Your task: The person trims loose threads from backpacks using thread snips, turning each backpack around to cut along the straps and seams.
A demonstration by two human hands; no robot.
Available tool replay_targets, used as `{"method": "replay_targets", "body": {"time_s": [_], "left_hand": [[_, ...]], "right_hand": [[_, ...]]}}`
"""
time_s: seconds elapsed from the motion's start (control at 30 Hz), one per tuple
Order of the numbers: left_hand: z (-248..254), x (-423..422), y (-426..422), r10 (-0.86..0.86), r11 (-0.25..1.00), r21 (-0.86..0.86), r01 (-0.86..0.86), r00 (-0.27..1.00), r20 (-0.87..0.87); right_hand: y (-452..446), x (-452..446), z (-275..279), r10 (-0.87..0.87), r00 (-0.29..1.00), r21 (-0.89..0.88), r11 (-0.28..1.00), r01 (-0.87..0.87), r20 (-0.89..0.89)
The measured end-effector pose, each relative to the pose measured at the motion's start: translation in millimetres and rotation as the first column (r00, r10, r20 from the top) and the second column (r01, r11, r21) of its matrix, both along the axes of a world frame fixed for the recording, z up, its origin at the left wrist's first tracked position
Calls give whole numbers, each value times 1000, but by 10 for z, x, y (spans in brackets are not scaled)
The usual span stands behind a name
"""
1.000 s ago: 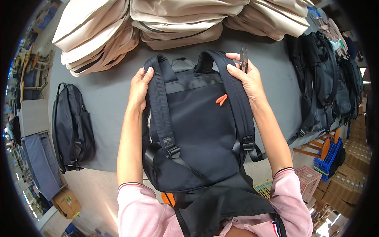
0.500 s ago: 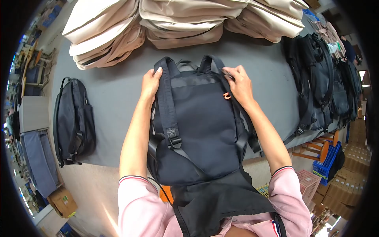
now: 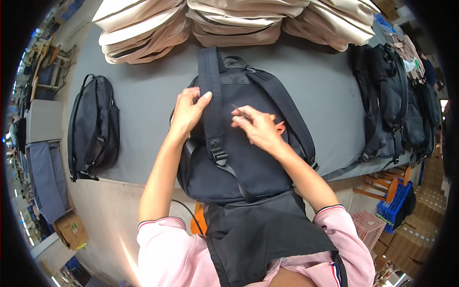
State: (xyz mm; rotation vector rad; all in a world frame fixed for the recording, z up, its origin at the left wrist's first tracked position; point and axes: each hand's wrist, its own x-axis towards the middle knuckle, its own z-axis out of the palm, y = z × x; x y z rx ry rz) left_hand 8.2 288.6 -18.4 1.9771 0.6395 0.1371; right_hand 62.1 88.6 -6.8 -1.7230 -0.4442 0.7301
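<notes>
A dark navy backpack (image 3: 244,167) lies on the grey table with its straps facing up. My left hand (image 3: 189,109) grips the left shoulder strap (image 3: 213,105) between thumb and fingers. Above the back panel is my right hand (image 3: 258,125), its fingers closed around small dark snips (image 3: 236,108), whose tip points up and left. Orange loops (image 3: 279,126) show beside the right hand, partly covered by it. The right shoulder strap (image 3: 282,98) lies along the bag's right side, untouched.
Beige bags (image 3: 234,24) are stacked along the grey table's (image 3: 143,95) far edge. A black backpack (image 3: 94,126) lies at the left; several black bags (image 3: 389,105) are at the right. Below them are a wooden stool (image 3: 392,184) and a blue crate (image 3: 396,203).
My right hand has let go of the right strap and moved left over the back panel. My left hand has slid lower on the left strap, which now stands straighter.
</notes>
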Motion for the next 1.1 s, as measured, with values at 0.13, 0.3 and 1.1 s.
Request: {"method": "replay_targets", "body": {"time_s": [0.13, 0.3, 1.1], "left_hand": [[179, -251, -138, -6, 811, -585, 19, 1000, 25], [358, -692, -582, 41, 769, -639, -6, 998, 40], [757, -718, -1194, -428, 882, 333, 334, 863, 267]], "right_hand": [[161, -152, 61, 44, 989, 34, 999, -40, -143], [159, -144, 406, -64, 993, 293, 952, 91, -100], [-711, -230, 731, 28, 920, 128, 988, -84, 391]]}}
